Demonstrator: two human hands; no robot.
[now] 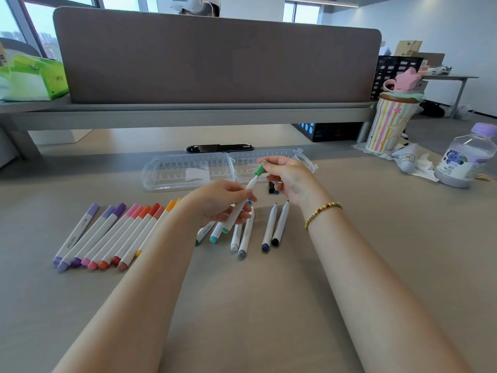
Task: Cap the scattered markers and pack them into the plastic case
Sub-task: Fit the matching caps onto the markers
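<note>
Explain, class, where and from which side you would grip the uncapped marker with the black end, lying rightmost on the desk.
Grip the black-ended marker around the middle of its white barrel, coming from above or from its right, where the desk is bare. It lies flat, bare tip pointing away from the person, with the navy-ended marker close on its left, so avoid the inky tip.

Both bare forearms reach in from 6 o'clock toward the centre. The left hand (220, 203) has its fingers curled, thumb pinching toward 1 o'clock. The right hand (290, 179), just beside it at 2 o'clock, pinches with fingertips (265, 164) pointing toward 9 o'clock.
</note>
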